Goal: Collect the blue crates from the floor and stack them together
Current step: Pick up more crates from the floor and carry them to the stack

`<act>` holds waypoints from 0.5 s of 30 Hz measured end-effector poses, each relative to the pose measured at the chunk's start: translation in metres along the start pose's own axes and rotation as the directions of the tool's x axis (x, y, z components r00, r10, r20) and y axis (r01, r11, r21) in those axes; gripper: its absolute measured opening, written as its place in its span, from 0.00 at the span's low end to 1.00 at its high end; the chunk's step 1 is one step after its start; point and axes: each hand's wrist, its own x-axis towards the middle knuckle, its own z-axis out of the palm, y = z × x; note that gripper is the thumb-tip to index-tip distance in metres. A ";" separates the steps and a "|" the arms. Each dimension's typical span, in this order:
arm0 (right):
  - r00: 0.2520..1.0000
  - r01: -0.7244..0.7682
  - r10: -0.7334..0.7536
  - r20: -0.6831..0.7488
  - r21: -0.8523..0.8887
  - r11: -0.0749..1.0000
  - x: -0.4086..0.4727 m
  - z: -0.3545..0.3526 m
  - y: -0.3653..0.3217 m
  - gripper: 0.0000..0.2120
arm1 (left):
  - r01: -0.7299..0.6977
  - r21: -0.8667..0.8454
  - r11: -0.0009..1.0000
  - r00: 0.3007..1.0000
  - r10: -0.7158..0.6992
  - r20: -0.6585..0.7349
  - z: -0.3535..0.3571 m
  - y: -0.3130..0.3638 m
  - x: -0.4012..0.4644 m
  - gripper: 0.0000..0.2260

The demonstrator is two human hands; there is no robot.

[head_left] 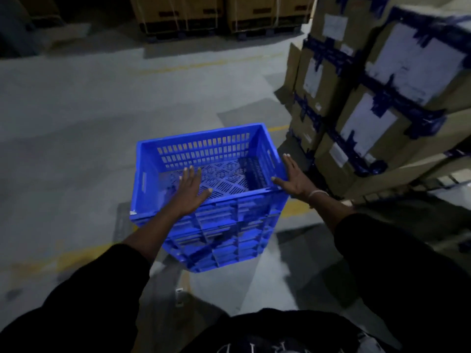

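A stack of blue slotted plastic crates (219,233) stands on the concrete floor in front of me; the top crate is empty and nested on at least one below it. My left hand (191,192) hovers flat, fingers spread, over the near rim of the top crate. My right hand (291,178) is flat and spread at the crate's right near corner, touching or just beside the rim. Neither hand holds anything.
Stacked cardboard boxes (382,103) with blue tape and white labels rise close on the right. More boxes on pallets (219,16) stand at the far end. A yellow line (63,258) runs across the grey floor (76,123), which stretches away to the left.
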 end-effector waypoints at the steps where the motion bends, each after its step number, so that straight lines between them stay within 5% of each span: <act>1: 1.000 -0.019 0.020 -0.020 0.031 0.999 -0.012 -0.001 0.006 0.46 | -0.046 -0.042 0.998 0.999 0.046 0.009 0.007 0.016 0.004 0.39; 8: 0.947 -0.237 0.252 -0.198 0.099 0.967 -0.090 -0.001 0.061 0.44 | -0.368 -0.123 0.922 0.928 0.372 0.017 0.041 0.133 0.043 0.39; 15: 0.798 -0.443 0.493 -0.346 0.216 0.870 -0.188 0.016 0.089 0.44 | -0.665 -0.117 0.738 0.719 0.674 0.169 0.090 0.206 0.056 0.40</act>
